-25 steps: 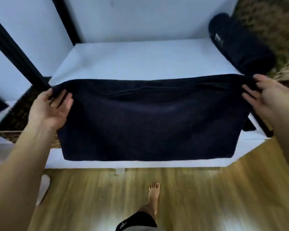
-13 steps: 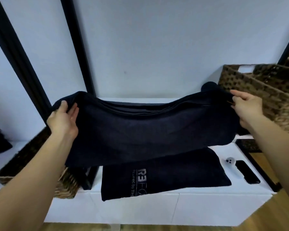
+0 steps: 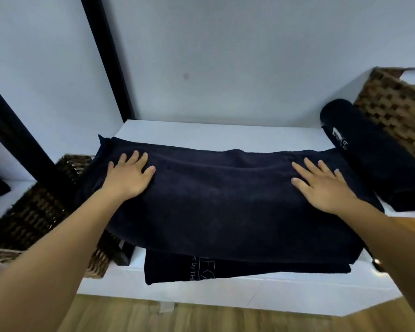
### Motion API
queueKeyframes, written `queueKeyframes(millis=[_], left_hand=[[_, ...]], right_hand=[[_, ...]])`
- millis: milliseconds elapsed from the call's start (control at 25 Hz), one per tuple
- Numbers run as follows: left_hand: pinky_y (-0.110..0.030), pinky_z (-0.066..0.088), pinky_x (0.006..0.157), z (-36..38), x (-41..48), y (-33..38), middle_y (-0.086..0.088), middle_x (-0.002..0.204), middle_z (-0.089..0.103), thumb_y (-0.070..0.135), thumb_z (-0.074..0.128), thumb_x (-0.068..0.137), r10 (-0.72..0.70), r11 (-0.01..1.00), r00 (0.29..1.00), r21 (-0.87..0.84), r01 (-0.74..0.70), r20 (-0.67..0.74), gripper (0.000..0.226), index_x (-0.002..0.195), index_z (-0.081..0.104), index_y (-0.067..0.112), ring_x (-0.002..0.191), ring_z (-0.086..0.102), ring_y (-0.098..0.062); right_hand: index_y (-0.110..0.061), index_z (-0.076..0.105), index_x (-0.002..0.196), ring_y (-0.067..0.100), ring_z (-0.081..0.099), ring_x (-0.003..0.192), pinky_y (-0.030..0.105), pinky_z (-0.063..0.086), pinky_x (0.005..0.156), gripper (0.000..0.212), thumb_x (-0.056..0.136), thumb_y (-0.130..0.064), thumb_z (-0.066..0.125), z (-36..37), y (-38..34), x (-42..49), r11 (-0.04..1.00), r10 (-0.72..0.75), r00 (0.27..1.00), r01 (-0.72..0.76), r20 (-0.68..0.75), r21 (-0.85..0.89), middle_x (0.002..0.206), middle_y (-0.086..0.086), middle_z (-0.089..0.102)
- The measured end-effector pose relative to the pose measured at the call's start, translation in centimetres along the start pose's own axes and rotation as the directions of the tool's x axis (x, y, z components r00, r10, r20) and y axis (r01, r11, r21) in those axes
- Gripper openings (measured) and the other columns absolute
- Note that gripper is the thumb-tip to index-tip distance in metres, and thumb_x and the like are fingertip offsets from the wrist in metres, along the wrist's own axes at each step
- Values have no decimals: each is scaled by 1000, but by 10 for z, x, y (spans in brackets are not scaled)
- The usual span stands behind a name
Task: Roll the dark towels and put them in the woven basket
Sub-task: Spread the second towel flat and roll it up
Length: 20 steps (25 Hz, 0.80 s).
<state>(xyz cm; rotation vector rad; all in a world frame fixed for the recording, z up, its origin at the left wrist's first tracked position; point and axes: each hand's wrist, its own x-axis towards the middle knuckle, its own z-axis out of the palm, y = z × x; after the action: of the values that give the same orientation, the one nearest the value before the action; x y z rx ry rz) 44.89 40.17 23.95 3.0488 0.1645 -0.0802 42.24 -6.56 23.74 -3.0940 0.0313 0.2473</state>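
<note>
Head view: the dark towel point(image 3: 225, 200) is being pressed on the desk point(image 3: 213, 137), long axis running left to right, by the left hand point(image 3: 127, 178) and right hand point(image 3: 326, 188) at opposite ends, fingers point(image 3: 135, 159) straight, nothing gripped.

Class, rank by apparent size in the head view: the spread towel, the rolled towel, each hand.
Largest: spread towel.
Then: rolled towel.
Smallest: left hand and right hand, which look alike, so unranked.

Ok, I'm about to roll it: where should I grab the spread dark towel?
Likely its left short edge, pinched from the left: the towel lies flat, lengthwise across the shelf, and the rolled towel crowds its right end.
</note>
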Motion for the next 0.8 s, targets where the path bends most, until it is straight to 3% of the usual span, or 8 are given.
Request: queueKeyframes(millis=[120, 600, 800], left_hand=[[-56, 7, 118, -5, 25, 1, 0, 164, 5, 54, 19, 100, -20, 1000, 998, 0, 20, 58, 62, 155, 12, 28, 149, 3, -31], [-56, 4, 118, -15, 122, 0, 1, 164, 4, 56, 20, 99, -57, 998, 997, -4, 58, 52, 63, 155, 12, 28, 150, 2, -31], [-55, 2, 118, -10, 165, -2, 3, 164, 2, 59, 15, 98, -44, 999, 999, 19, 44, 11, 65, 155, 9, 30, 150, 0, -28]], right_hand=[[-49, 2, 152, 23, -6, 151, 54, -2, 120, 59, 96, -64, 14, -7, -1, 32, 1000, 9, 1000, -10, 19, 7, 164, -10, -6], [-49, 5, 152, 23, -4, 152, 55, -2, 119, 59, 96, -64, 16, -21, -19, 125, 999, 18, 1000, -19, 18, 37, 165, -11, -3], [-46, 25, 151, 18, 8, 151, 50, 5, 121, 59, 95, -66, 23, -25, -23, 158, 993, 31, 991, -15, -131, 121, 163, -12, 14]])
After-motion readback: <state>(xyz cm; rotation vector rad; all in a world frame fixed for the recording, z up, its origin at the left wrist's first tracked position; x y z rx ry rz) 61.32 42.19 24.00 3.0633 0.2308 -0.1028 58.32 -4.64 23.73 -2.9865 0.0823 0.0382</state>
